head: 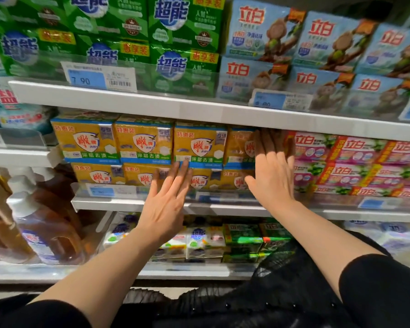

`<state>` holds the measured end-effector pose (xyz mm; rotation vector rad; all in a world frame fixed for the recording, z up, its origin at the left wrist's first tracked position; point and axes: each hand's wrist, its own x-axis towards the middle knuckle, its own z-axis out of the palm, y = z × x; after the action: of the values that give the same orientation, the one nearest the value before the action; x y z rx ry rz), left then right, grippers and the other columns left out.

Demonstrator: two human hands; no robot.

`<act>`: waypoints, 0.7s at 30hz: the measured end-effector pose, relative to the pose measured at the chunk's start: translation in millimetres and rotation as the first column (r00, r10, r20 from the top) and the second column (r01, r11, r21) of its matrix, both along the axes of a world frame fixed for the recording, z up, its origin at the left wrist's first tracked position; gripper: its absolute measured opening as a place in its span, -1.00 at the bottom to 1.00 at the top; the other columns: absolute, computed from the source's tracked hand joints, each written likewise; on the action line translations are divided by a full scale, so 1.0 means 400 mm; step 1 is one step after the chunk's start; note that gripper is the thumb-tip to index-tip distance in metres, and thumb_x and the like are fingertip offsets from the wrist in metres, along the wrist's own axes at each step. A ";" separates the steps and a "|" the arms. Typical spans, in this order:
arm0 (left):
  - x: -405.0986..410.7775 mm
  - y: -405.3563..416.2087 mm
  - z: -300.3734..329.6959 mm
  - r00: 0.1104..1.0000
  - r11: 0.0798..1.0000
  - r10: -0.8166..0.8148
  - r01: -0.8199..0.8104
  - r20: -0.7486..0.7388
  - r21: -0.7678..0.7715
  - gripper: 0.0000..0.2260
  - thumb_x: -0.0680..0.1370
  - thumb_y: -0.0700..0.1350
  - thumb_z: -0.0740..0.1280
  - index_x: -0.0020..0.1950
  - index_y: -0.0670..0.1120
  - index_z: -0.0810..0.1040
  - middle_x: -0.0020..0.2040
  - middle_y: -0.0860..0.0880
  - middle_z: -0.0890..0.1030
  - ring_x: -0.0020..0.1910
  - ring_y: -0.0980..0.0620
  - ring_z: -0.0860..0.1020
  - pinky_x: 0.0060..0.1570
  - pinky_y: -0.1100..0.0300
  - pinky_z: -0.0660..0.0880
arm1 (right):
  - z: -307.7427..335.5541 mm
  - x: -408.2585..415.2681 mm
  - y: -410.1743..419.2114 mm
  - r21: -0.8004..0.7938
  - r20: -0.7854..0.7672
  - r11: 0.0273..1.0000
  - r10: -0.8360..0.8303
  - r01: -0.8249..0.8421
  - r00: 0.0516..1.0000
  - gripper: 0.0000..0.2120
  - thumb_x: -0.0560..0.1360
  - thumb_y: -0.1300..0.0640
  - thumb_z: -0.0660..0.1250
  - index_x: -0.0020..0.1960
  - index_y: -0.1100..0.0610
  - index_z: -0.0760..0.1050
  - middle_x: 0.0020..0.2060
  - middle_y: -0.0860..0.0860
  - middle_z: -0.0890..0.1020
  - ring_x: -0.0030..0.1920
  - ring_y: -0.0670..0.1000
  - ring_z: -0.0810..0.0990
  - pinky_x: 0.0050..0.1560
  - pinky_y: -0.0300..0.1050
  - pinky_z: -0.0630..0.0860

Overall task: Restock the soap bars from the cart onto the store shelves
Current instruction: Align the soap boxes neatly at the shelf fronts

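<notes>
Two bare hands lie flat, fingers straight and holding nothing, against the yellow boxed soap packs stacked mid-frame. Right hand presses the rightmost pack's right side; left hand touches the fronts, so the packs lie directly ahead of both.

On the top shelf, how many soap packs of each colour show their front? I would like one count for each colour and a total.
Green packs: 6
Light blue packs: 6
Total: 12
</notes>
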<state>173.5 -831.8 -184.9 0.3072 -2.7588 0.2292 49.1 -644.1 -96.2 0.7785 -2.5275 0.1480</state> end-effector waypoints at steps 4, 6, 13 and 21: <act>0.001 0.000 -0.001 1.000 0.999 0.029 -0.029 0.005 -0.031 -0.09 0.43 -0.14 0.32 0.56 -0.11 -0.26 0.56 -0.10 -0.30 0.53 -0.07 -0.32 0.46 -0.27 -0.17 | 0.014 0.002 -0.015 -0.016 0.055 1.000 0.001 0.000 0.998 -0.76 0.47 0.03 0.38 0.02 0.15 0.45 0.02 0.11 0.53 0.08 0.16 0.48 0.23 0.12 0.29; 0.005 -0.003 0.003 0.999 0.998 0.042 -0.041 0.015 -0.046 -0.08 0.44 -0.15 0.30 0.53 -0.08 -0.34 0.55 -0.08 -0.35 0.51 -0.04 -0.37 0.44 -0.26 -0.26 | 0.015 0.001 -0.023 -0.017 0.076 1.000 0.003 -0.002 0.997 -0.72 0.46 0.01 0.40 0.03 0.16 0.44 0.03 0.12 0.52 0.09 0.18 0.48 0.23 0.15 0.31; 0.001 0.013 0.011 0.992 0.993 0.113 -0.110 0.052 -0.053 -0.12 0.48 -0.11 0.20 0.50 -0.10 -0.44 0.49 -0.08 -0.48 0.47 -0.06 -0.46 0.41 -0.29 -0.33 | 0.014 0.000 -0.012 -0.019 0.144 0.999 0.042 -0.040 0.989 -0.77 0.50 0.00 0.35 0.01 0.14 0.43 -0.01 0.09 0.49 0.08 0.15 0.47 0.23 0.13 0.32; 0.021 0.044 -0.052 0.997 1.000 0.000 -0.001 0.083 0.005 -0.12 0.43 -0.21 0.23 0.55 -0.12 -0.32 0.54 -0.07 -0.37 0.52 -0.03 -0.35 0.42 -0.22 -0.33 | -0.063 -0.017 0.065 -0.283 -0.111 0.947 0.122 -0.149 0.986 -0.70 0.38 0.26 0.42 0.08 0.26 0.45 0.00 0.17 0.50 0.04 0.20 0.47 0.06 0.10 0.46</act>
<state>181.8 -814.4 -205.7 0.3064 -2.8421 0.2398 42.3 -617.9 -121.6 0.8171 -2.2940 0.5065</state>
